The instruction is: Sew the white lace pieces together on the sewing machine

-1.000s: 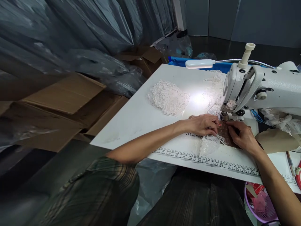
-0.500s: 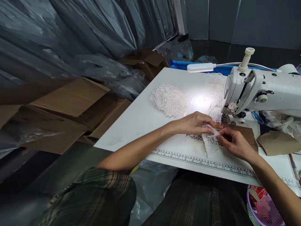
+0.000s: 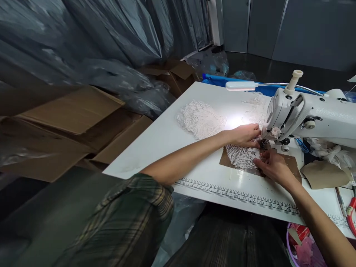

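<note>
A white lace piece (image 3: pixel 241 156) lies spread over a brown sheet (image 3: pixel 225 158) beside the needle area of a white sewing machine (image 3: pixel 325 111). My left hand (image 3: pixel 244 135) is at the far edge of the lace, close to the presser foot, its fingers closed on the fabric; the fingertips are partly hidden by the machine head. On the near right side, my right hand (image 3: pixel 275 170) pinches the lace edge between thumb and fingers. A fanned stack of lace pieces (image 3: pixel 201 119) sits to the left, and more lace (image 3: pixel 254 105) lies behind my left hand.
A lamp (image 3: pixel 241 86) on a bendable neck lights the white table (image 3: pixel 155 148). A ruler strip (image 3: pixel 236 195) runs along the front edge. Red-handled scissors (image 3: pixel 351 215) and tan fabric (image 3: pixel 324 174) lie right. Cardboard boxes (image 3: pixel 75 107) stand left; a purple basket (image 3: pixel 290 246) is below.
The lace piece was lifted and folded between both hands; now it lies flat on the brown sheet. My left hand has moved away from me and right, toward the needle.
</note>
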`<state>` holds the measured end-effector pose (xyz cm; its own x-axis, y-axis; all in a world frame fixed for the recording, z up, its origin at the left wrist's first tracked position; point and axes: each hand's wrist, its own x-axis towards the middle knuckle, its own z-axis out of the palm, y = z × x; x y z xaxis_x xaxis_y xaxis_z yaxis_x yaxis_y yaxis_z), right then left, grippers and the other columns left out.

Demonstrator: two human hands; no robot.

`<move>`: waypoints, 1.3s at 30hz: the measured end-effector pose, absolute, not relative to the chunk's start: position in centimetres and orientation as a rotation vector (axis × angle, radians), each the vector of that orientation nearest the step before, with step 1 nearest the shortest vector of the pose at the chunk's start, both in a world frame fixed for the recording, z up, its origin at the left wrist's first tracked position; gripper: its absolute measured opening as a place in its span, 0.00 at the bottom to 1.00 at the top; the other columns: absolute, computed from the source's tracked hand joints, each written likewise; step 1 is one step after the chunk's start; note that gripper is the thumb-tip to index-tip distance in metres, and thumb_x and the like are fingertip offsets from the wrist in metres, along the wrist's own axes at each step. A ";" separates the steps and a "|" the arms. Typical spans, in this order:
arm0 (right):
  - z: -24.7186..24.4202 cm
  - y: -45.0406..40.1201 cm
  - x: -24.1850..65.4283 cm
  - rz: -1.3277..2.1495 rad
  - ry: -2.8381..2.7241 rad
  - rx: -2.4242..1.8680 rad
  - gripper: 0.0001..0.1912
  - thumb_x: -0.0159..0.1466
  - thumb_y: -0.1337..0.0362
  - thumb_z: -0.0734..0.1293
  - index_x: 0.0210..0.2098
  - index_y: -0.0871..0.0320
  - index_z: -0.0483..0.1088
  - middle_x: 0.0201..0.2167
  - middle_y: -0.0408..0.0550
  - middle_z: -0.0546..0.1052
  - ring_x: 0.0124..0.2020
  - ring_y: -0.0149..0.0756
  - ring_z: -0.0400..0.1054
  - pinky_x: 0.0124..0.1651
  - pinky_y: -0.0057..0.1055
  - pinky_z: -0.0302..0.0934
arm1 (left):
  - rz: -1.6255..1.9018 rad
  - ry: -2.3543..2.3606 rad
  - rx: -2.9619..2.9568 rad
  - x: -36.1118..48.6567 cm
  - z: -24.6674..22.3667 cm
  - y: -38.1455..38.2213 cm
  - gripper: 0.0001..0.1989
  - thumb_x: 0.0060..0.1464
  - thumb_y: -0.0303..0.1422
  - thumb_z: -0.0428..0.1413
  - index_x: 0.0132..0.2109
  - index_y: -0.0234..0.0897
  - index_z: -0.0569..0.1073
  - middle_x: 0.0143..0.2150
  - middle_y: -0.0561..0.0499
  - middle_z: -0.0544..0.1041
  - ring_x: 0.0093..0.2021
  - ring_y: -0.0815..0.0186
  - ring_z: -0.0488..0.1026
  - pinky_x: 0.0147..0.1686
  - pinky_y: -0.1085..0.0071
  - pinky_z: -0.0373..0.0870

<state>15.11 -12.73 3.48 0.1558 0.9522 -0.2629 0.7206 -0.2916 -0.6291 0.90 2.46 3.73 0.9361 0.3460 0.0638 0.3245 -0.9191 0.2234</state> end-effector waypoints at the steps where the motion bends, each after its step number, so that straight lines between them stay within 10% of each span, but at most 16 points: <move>1: 3.5 -12.7 15.6 0.723 -1.687 -2.129 0.14 0.60 0.51 0.69 0.34 0.54 0.66 0.25 0.49 0.78 0.26 0.44 0.73 0.26 0.33 0.56 | 0.190 0.487 2.926 1.2 3.4 3.0 0.17 0.57 0.43 0.61 0.48 0.35 0.75 0.49 0.41 0.74 0.42 0.59 0.71 0.35 0.69 0.65; 28: 1.1 -14.8 18.9 0.045 -2.386 -1.221 0.11 0.65 0.66 0.63 0.37 0.56 0.79 0.36 0.52 0.75 0.37 0.39 0.67 0.39 0.39 0.63 | 0.863 -0.176 3.251 -3.5 1.0 -4.5 0.13 0.69 0.25 0.47 0.41 0.38 0.76 0.32 0.53 0.79 0.29 0.70 0.71 0.33 0.70 0.64; 34: 0.9 -15.0 18.8 0.030 -2.370 -1.209 0.12 0.65 0.66 0.63 0.39 0.54 0.79 0.36 0.51 0.75 0.37 0.39 0.68 0.39 0.39 0.63 | 0.742 0.138 3.107 -3.4 0.3 -4.5 0.16 0.67 0.43 0.54 0.48 0.34 0.76 0.49 0.41 0.79 0.42 0.61 0.76 0.43 0.62 0.72; 39: 0.8 -14.8 19.1 0.079 -2.336 -1.197 0.15 0.66 0.65 0.62 0.45 0.50 0.80 0.37 0.50 0.75 0.39 0.40 0.70 0.41 0.40 0.66 | 0.713 0.095 2.903 -3.8 0.0 -3.3 0.11 0.63 0.37 0.56 0.49 0.37 0.76 0.56 0.42 0.77 0.53 0.57 0.75 0.60 0.51 0.66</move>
<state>19.07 -14.84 0.79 -0.4816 0.7731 0.4128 0.7434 0.6099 -0.2748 -3.78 -3.29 0.01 0.8850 0.0974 0.4554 0.0257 -0.9866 0.1611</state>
